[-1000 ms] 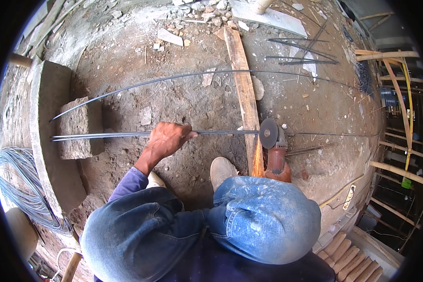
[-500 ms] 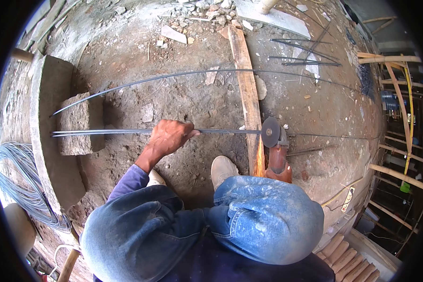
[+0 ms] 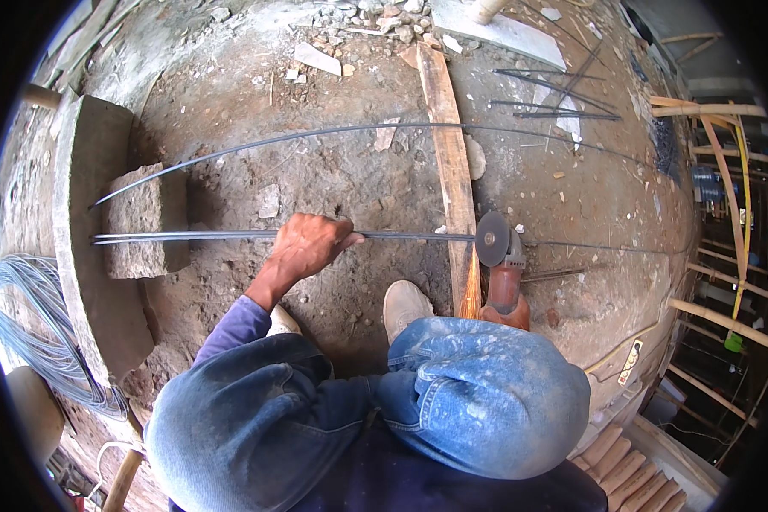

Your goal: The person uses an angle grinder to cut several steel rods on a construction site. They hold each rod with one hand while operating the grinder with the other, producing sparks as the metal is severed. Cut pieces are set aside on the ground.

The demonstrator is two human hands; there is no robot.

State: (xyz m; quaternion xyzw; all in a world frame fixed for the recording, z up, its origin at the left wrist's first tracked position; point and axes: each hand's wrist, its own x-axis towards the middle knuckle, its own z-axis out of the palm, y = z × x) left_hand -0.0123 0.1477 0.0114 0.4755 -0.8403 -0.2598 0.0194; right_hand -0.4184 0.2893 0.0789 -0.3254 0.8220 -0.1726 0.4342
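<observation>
Two steel rods (image 3: 230, 236) inside left hand (image 3: 303, 247) fingers' closed grip; right-hand fingers hidden.

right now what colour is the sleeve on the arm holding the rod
Purple, seen best in the head view: the sleeve behind the left hand.

Strong daylight falls from above on the dirt floor (image 3: 333, 179), and shadows there are short and soft. The right edge stays dark. The fisheye lens bends the long steel rod (image 3: 230, 235) and leaves black corners. Focus is sharp at centre.
</observation>
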